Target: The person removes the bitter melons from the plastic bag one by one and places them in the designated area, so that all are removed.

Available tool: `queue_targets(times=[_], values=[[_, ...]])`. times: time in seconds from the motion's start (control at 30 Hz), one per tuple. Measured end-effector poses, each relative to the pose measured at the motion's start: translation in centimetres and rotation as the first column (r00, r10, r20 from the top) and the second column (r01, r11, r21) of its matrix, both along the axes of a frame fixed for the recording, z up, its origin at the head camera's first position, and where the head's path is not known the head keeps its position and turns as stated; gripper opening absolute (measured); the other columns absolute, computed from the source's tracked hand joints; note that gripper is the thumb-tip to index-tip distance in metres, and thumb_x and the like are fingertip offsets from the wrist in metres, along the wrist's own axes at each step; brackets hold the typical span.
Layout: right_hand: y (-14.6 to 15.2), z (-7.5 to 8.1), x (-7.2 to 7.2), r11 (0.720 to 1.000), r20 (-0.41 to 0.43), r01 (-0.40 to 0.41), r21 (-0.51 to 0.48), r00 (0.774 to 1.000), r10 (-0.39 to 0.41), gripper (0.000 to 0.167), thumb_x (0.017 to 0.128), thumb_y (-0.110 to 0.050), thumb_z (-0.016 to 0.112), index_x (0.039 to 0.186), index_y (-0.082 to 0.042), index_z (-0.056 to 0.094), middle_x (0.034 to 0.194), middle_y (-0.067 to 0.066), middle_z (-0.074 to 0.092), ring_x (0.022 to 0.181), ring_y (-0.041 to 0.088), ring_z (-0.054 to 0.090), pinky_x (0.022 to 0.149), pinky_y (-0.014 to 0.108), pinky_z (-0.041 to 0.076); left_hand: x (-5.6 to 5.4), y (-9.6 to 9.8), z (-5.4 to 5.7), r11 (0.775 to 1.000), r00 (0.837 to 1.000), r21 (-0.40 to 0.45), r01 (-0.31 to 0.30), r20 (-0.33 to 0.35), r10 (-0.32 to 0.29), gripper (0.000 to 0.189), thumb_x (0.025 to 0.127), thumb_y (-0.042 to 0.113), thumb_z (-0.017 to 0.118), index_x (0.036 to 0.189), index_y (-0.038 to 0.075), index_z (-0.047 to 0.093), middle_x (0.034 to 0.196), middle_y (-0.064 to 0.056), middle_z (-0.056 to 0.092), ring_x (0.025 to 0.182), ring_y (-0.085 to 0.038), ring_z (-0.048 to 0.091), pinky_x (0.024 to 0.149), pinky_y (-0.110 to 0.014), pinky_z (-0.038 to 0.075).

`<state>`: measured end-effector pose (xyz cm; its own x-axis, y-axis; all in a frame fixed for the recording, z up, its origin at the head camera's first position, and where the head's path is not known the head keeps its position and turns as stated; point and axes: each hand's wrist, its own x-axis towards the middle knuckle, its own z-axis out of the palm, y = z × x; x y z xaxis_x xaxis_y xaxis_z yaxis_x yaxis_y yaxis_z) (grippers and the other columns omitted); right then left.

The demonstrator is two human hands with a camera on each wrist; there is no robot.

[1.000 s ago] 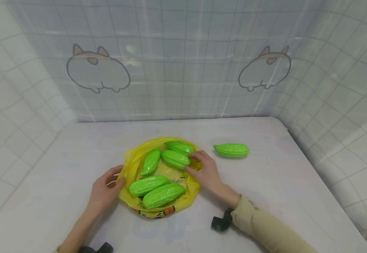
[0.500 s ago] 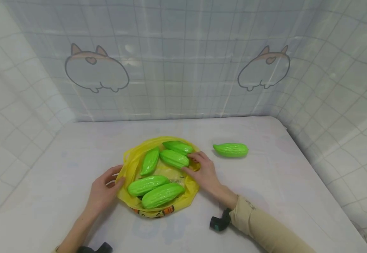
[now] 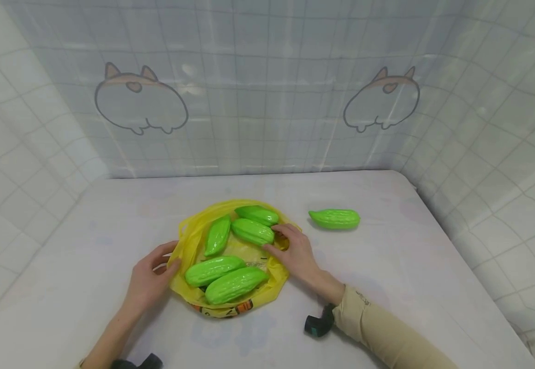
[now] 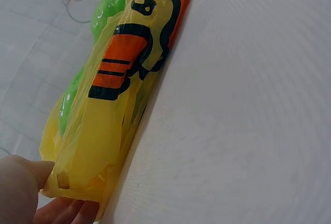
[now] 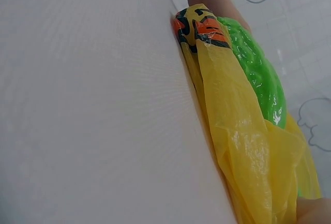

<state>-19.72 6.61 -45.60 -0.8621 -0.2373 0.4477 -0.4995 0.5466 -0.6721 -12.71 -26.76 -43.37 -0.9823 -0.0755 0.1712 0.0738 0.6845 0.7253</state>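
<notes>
A yellow plastic bag (image 3: 274, 289) with orange and black print lies on the table, its mouth spread wide. Inside are several glossy green toy bitter melons, among them a front one (image 3: 236, 285) and an upright one (image 3: 218, 236). My left hand (image 3: 149, 279) pinches the bag's left rim, thumb above and fingers beneath in the left wrist view. At the right rim, my right hand (image 3: 300, 256) reaches in. Its thumb and fingertips straddle the end of the middle bitter melon (image 3: 252, 231); the right wrist view shows only a bit of this hand (image 5: 313, 211).
One more bitter melon (image 3: 334, 219) lies on the white table (image 3: 387, 287), right of the bag. Tiled-pattern sheets (image 3: 267, 113) enclose the back and both sides. Black wrist devices (image 3: 320, 322) sit close to the tabletop.
</notes>
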Motion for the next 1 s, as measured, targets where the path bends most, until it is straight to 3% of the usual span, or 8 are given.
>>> queue_targets(times=[0.43,1.0], values=[[0.12,-0.13,-0.05,0.998,0.049,-0.003,-0.062,0.999,0.006,0.044,0.083,-0.020,0.082,0.123,-0.007,0.066,0.108,0.006,0.070,0.098,0.020,0.065,0.086,0.038,0.056,0.00,-0.13,-0.08,1.000,1.000,0.009,0.008,0.010,-0.008,0.041,0.100,0.025,0.061,0.139,0.012,0.058,0.136,-0.015,0.061,0.111,-0.033,0.064,0.080,0.000,0.040],[0.53,0.06,0.35,0.988,0.081,0.002,-0.155,0.997,0.011,0.044,0.086,-0.017,0.079,0.126,-0.006,0.065,0.110,0.007,0.071,0.102,0.022,0.067,0.094,0.043,0.053,-0.09,-0.25,-0.11,1.000,1.000,0.000,0.013,-0.011,-0.013,0.040,0.099,0.022,0.062,0.138,0.013,0.059,0.134,-0.013,0.063,0.109,-0.031,0.065,0.081,-0.001,0.041]])
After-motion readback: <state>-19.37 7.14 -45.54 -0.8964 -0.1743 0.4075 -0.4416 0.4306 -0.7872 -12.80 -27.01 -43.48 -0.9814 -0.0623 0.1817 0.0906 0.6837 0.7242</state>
